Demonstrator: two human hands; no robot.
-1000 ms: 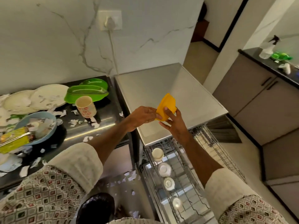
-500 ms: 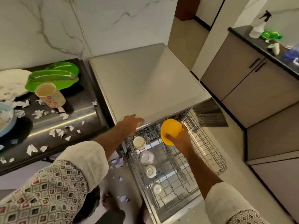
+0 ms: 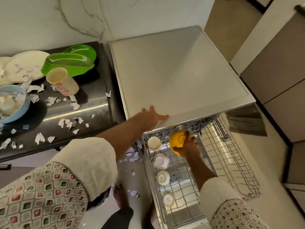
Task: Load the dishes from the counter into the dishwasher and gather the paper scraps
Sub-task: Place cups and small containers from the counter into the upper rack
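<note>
My right hand (image 3: 189, 147) grips a yellow bowl (image 3: 177, 140), turned upside down in the back of the pulled-out dishwasher rack (image 3: 231, 162). Several white cups (image 3: 154, 143) stand in a row along the rack's left side. My left hand (image 3: 151, 118) rests flat, fingers spread, on the front edge of the grey dishwasher top (image 3: 178, 75). On the dark counter (image 3: 92, 111) to the left lie green plates (image 3: 72, 62), a flower-patterned cup (image 3: 62, 81) on its side, white plates (image 3: 23, 66), a blue bowl (image 3: 12, 104) and many paper scraps (image 3: 69, 123).
More paper scraps (image 3: 133, 157) lie on the floor between the counter and the rack, near my foot (image 3: 120, 195). Grey cabinets (image 3: 279, 83) stand close on the right. The rack's right half holds only bare wire tines.
My right hand has carried the yellow bowl down from over the dishwasher top into the rack. My left hand let go of it and settled on the dishwasher's top edge.
</note>
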